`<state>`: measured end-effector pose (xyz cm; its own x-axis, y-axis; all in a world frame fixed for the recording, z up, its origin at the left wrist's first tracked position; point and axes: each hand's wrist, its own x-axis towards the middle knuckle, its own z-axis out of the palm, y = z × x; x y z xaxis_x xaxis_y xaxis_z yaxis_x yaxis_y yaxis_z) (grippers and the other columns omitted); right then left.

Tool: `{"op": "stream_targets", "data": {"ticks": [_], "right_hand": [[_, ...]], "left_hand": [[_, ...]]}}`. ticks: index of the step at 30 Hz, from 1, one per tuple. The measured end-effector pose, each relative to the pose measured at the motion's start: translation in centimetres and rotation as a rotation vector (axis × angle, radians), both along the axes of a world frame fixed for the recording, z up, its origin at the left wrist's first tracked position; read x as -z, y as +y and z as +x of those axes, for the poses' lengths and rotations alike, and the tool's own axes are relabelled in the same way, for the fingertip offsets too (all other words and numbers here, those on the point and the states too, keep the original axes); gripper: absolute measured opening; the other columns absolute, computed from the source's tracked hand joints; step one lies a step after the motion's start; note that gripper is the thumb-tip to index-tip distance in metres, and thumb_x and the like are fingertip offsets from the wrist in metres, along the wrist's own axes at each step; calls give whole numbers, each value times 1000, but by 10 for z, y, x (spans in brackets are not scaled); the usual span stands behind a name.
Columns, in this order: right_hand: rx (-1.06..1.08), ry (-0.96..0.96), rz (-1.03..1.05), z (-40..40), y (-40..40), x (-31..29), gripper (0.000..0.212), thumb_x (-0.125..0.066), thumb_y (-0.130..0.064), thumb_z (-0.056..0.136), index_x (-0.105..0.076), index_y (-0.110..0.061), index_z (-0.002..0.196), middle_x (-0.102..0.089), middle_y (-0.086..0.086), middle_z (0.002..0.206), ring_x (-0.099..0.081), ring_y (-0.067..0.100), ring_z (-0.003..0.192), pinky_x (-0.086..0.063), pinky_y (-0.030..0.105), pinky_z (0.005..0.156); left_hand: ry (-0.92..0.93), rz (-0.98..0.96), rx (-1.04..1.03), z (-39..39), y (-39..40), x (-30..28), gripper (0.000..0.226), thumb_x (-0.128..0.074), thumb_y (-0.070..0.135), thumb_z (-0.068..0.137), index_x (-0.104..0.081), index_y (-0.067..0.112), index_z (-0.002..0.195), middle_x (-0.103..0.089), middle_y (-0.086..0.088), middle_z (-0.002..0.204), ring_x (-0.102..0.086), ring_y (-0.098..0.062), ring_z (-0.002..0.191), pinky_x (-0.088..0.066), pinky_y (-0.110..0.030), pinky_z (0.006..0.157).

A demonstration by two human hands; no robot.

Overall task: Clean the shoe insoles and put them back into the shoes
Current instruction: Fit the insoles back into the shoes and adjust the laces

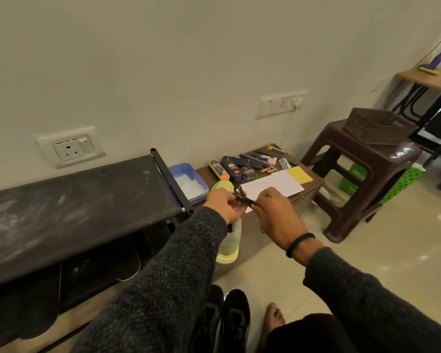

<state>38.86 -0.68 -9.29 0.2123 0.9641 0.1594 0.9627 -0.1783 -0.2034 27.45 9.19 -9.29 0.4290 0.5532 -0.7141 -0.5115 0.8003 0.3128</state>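
insole under left hand, scissors between both hands

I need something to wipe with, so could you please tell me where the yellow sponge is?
In the head view, the yellow sponge lies at the right end of the low brown table, touching the white paper, near the brown stool.

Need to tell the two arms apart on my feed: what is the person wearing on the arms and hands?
Both arms are in dark grey knitted sleeves. The left hand is bare, sleeve down to the wrist. The right hand has a black band round the wrist. No gloves.
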Motion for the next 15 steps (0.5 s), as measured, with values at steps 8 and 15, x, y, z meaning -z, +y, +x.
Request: {"op": "stream_targets", "data": {"ticks": [8,15], "right_hand": [[223,353,185,12,11,12,11,-73,-18,91,-80,-10,94,-76,4,86,-66,14,80,-57,35,81],[338,579,192,-6,48,24,17,-85,-9,76,-71,-18,74,-71,-2,75,-70,16,77,-61,41,78]], "left_hand": [[198,173,170,1,-13,20,29,-55,-4,99,-57,-5,129,-65,-16,89,-66,-25,85,-55,-42,92],[786,488,165,-2,-25,59,10,-84,17,77,-80,20,86,-77,-5,83,-74,-22,76,-63,-35,67]]}}
